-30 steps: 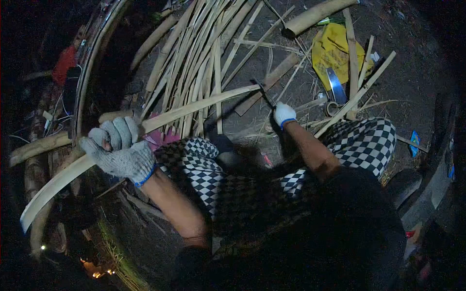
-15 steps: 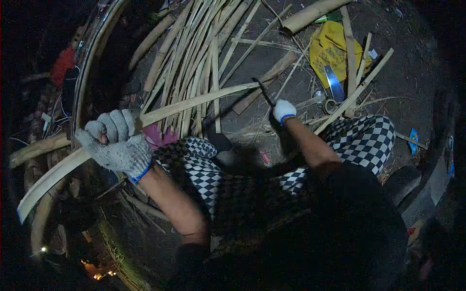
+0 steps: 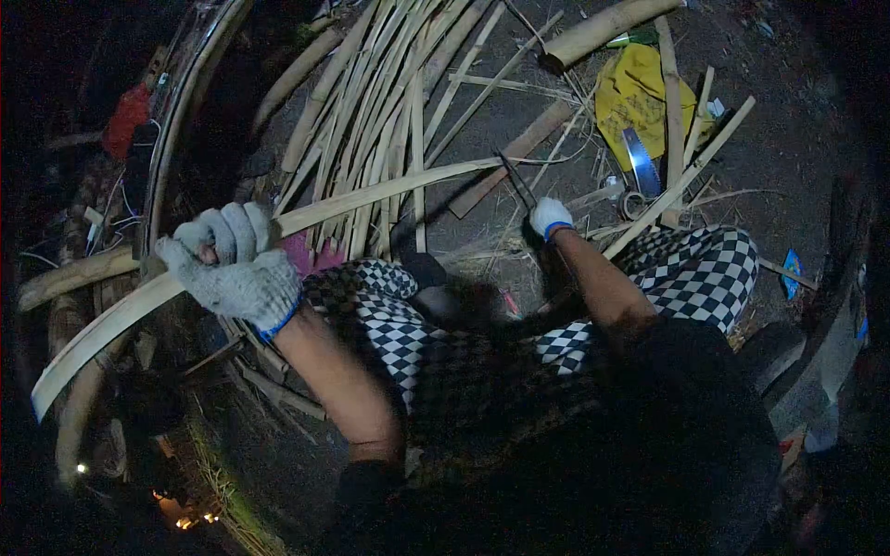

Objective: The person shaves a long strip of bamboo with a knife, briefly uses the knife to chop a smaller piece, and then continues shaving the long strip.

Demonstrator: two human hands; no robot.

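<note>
A long pale bamboo strip [image 3: 371, 195] runs from the lower left to the middle of the view. My left hand [image 3: 227, 259], in a grey knit glove with a blue cuff, is closed around it. My right hand [image 3: 551, 215], also gloved, grips a dark-bladed knife [image 3: 516, 179], its handle mostly hidden in the fist. The blade crosses the strip's far end near its tip. A thin curled sliver [image 3: 556, 160] extends to the right from that end.
Behind the strip lies a pile of split bamboo strips [image 3: 371, 111]. A handsaw [image 3: 642, 165] rests against a yellow sack [image 3: 626, 93], near a roll of tape [image 3: 634, 205]. A thick bamboo pole [image 3: 607, 32] lies at the back. Small flames [image 3: 185, 521] glow at lower left.
My left hand has shifted slightly right along the strip. The knife has moved a little right and down, and the thin sliver now shows beyond the blade.
</note>
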